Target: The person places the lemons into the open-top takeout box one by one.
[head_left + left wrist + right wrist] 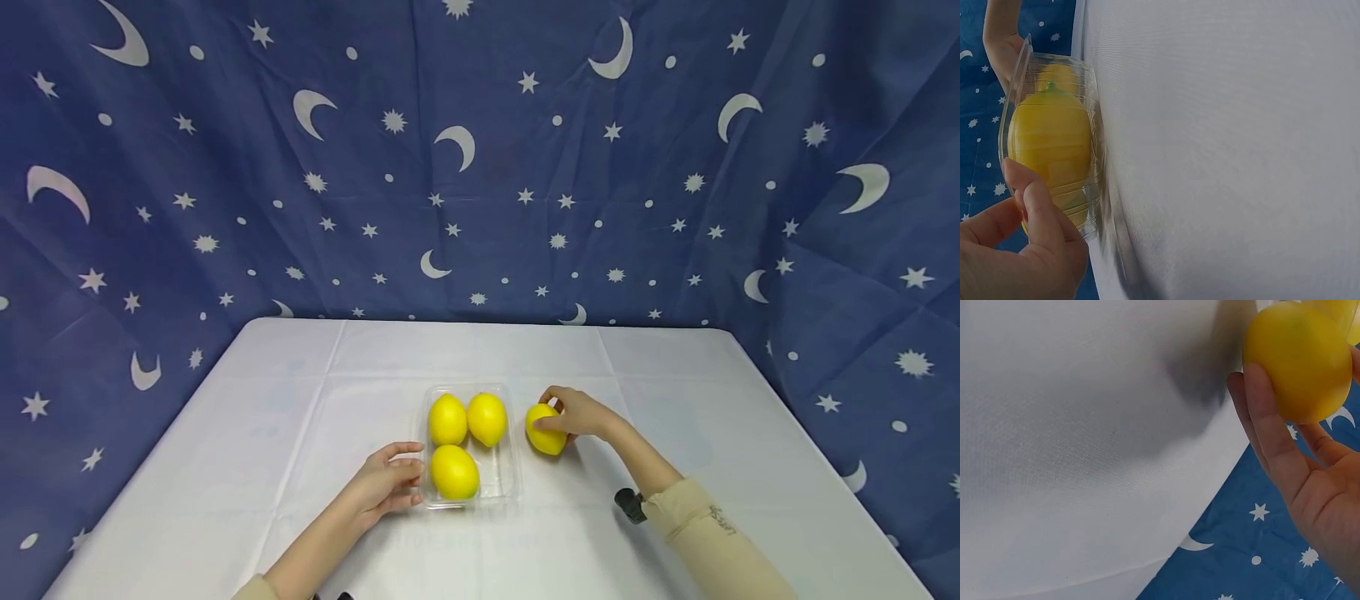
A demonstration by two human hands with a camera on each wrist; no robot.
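Head view: a counter (300, 433) under a white cloth stands before a blue star-and-moon backdrop (480, 167). A clear plastic tray (510, 479) lies midway between the left and right edges, nearer the near edge than the far one. It holds three lemons: two side by side at its far end (447, 419) (487, 418) and a third lemon (453, 472) at its near left corner. The left hand (386, 483) rests against the tray's left wall, fingers lightly bent and touching the plastic. The right hand (581, 414) grips a loose lemon (544, 431) that sits on the cloth just beside the tray's right wall, fingers curled over its top and far side. A beige sleeve (712, 533) covers the right forearm.

Left wrist view: the fingers (1041, 212) press the outside of the tray wall (1088, 125); the near lemon (1050, 137) shows through the plastic, with a second yellow one partly hidden behind it. No closed grip on the tray is evident.

Right wrist view: the fingers (1266, 425) wrap round the loose lemon (1300, 359), which lies against the palm above the cloth.
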